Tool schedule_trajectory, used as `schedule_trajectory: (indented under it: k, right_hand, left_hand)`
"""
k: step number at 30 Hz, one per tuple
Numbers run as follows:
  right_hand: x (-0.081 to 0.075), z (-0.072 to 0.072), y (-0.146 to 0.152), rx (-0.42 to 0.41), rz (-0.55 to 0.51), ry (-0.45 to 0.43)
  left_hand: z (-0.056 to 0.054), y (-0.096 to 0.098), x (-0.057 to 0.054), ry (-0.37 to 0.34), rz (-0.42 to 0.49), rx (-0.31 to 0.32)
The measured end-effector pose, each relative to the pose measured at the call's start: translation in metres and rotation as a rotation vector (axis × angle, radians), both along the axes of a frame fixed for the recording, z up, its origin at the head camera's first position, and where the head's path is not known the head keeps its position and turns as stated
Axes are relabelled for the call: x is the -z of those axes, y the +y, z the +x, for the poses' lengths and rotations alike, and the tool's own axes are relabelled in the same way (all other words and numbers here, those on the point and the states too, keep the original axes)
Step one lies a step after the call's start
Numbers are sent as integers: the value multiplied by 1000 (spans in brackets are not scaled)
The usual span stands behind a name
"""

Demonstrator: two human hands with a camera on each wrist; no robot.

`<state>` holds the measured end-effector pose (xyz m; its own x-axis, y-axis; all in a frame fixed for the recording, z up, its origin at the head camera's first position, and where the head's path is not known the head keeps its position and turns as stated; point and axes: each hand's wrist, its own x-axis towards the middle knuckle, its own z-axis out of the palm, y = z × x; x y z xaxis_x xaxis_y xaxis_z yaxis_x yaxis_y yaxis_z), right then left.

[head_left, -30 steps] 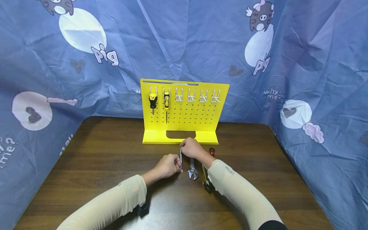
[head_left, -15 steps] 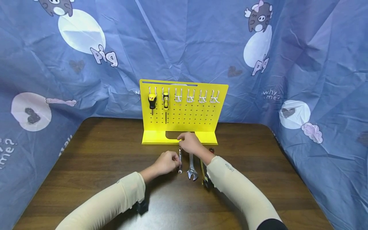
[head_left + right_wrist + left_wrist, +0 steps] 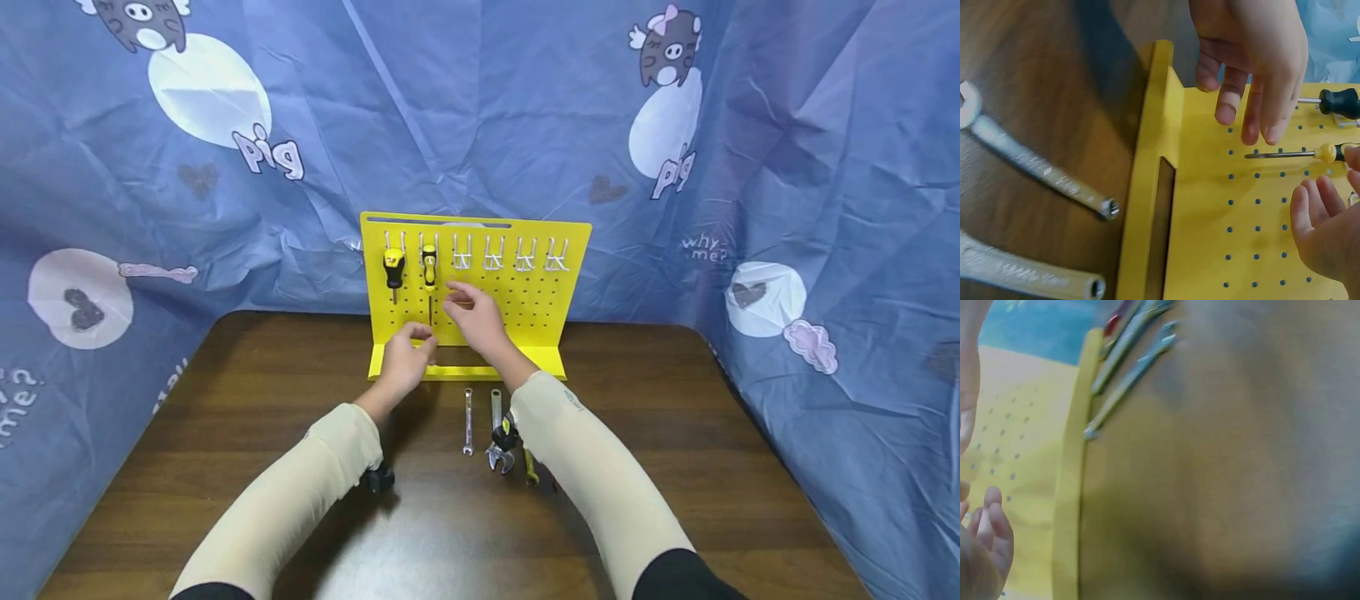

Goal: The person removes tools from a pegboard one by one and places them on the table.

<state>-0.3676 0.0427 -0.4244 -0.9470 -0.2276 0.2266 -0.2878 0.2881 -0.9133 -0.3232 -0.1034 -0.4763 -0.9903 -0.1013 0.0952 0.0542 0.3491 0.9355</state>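
A yellow-and-black screwdriver (image 3: pixel 430 268) hangs point down from a hook on the yellow pegboard (image 3: pixel 510 312). Just right of its shaft is my right hand (image 3: pixel 480 321), fingers loosely bent and holding nothing. In the right wrist view my right hand (image 3: pixel 1325 231) comes close to the screwdriver's handle (image 3: pixel 1329 152); whether it touches cannot be told. My left hand (image 3: pixel 405 362) hovers before the board's lower left part, fingers loosely bent, with nothing in them. A stubby screwdriver (image 3: pixel 393 267) hangs on the leftmost hooks.
On the table lie a combination wrench (image 3: pixel 468 421), an adjustable wrench (image 3: pixel 497 408) and a yellow-handled tool (image 3: pixel 531 469), partly under my right sleeve. Further white hooks (image 3: pixel 492 254) line the board's top right. Blue patterned cloth (image 3: pixel 480 100) hangs behind.
Both hands have left the combination wrench, which stays on the table. They have moved forward and up to the pegboard, the right one higher, the left one further left.
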Motion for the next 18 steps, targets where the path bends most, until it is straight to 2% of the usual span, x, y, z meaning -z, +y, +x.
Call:
schedule_trajectory:
  k: [3, 5, 10, 18]
  right_hand:
    - [-7, -5, -9, -27, -33, 2]
    - [-12, -6, -15, -48, -19, 10]
    - [-22, -9, -25, -83, 93, 75]
    - [-32, -16, -30, -66, 278, 187]
  left_hand:
    - [-11, -7, -6, -4, 36, -87]
    - [-16, -10, -8, -20, 46, -112]
    - [-23, -15, -7, -74, 73, -78]
    - [-27, -12, -3, -63, 54, -38]
